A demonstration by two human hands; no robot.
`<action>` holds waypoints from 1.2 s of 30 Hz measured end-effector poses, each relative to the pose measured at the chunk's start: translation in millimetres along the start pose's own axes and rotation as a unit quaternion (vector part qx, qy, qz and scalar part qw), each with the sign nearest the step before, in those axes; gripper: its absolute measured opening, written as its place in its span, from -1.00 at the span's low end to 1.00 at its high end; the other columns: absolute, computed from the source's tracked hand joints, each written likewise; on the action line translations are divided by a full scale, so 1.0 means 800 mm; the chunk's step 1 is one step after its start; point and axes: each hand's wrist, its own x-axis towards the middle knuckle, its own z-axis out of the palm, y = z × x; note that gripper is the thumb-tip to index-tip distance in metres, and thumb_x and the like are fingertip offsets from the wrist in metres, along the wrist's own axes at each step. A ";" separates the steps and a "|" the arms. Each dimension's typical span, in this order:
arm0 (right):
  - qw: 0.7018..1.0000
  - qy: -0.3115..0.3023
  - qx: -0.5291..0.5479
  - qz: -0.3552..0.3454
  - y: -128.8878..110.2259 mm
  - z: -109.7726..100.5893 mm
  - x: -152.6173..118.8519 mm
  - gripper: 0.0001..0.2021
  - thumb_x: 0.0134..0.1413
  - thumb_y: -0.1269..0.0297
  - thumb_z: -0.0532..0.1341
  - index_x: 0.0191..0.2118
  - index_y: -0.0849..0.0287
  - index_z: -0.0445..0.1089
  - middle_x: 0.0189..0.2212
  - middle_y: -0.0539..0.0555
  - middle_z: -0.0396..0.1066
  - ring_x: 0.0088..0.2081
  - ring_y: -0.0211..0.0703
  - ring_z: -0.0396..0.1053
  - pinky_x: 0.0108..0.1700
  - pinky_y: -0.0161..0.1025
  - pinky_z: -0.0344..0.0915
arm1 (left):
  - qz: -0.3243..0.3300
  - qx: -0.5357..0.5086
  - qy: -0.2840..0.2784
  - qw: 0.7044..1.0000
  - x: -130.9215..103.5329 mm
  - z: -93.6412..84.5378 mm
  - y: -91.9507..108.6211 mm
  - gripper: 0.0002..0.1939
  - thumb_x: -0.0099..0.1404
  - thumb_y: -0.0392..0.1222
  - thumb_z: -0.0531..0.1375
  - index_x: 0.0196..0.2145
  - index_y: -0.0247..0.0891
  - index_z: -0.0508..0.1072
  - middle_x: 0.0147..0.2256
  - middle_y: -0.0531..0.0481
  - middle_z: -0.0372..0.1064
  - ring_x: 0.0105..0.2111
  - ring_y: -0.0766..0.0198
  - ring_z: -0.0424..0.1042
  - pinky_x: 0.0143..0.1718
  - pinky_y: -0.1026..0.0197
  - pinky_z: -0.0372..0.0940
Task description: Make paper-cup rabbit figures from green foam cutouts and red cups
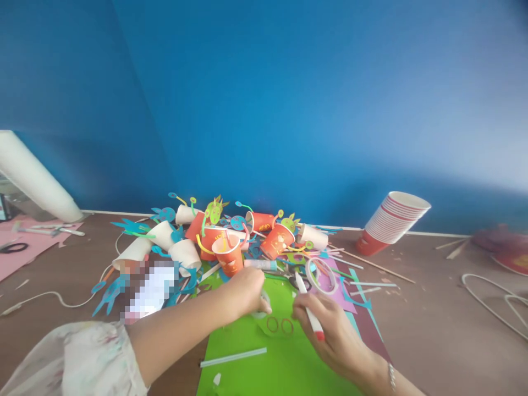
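My right hand (325, 319) is closed around a white marker (310, 313) with a red end, its other end tilted up and away from me. My left hand (247, 289) reaches across the green paper (239, 335), fingers curled on a pale round piece, seemingly a tape roll (263, 303), partly hidden by the hand. Two circles (279, 325) are drawn in a reddish line on a green paper piece between my hands. A wide roll of tape (310, 273) stands just beyond the marker. An orange paper cup (228, 254) sits beyond my left hand.
Cups with paper faces and straw arms (278, 240) pile up against the blue wall. A tall stack of paper cups (396, 220) leans at right. A blurred phone (152, 291) lies left, near a white cable (70, 302). A pale straw (234, 357) lies in front.
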 end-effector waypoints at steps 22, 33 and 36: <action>0.971 -0.085 -0.178 -0.136 -0.064 0.102 0.010 -0.87 -0.04 0.28 0.25 -0.46 0.18 0.28 -0.58 0.04 0.36 -0.59 -0.16 0.28 -0.63 -0.21 -0.03 | -0.003 0.091 -0.036 0.995 -0.007 -0.019 0.018 -0.55 -0.07 -0.05 0.42 -0.29 -0.46 0.57 -0.30 -0.32 0.52 -0.31 0.00 0.52 -0.35 0.22 0.34; 0.972 -0.078 -0.179 -0.130 -0.063 0.105 0.012 -0.87 -0.16 0.39 0.27 -0.45 0.17 0.28 -0.56 0.03 0.38 -0.59 -0.15 0.29 -0.62 -0.21 -0.03 | 0.006 0.098 -0.036 0.994 -0.011 -0.022 0.019 -0.55 -0.03 -0.05 0.41 -0.26 -0.47 0.56 -0.28 -0.31 0.52 -0.29 0.00 0.52 -0.33 0.23 0.34; 0.974 -0.099 -0.169 -0.116 -0.062 0.103 0.012 -0.88 -0.21 0.43 0.25 -0.45 0.18 0.31 -0.55 0.03 0.39 -0.59 -0.15 0.30 -0.62 -0.21 -0.04 | 0.005 0.098 -0.038 0.994 -0.011 -0.023 0.020 -0.56 -0.03 -0.05 0.41 -0.27 -0.47 0.56 -0.28 -0.31 0.52 -0.29 -0.01 0.52 -0.33 0.24 0.34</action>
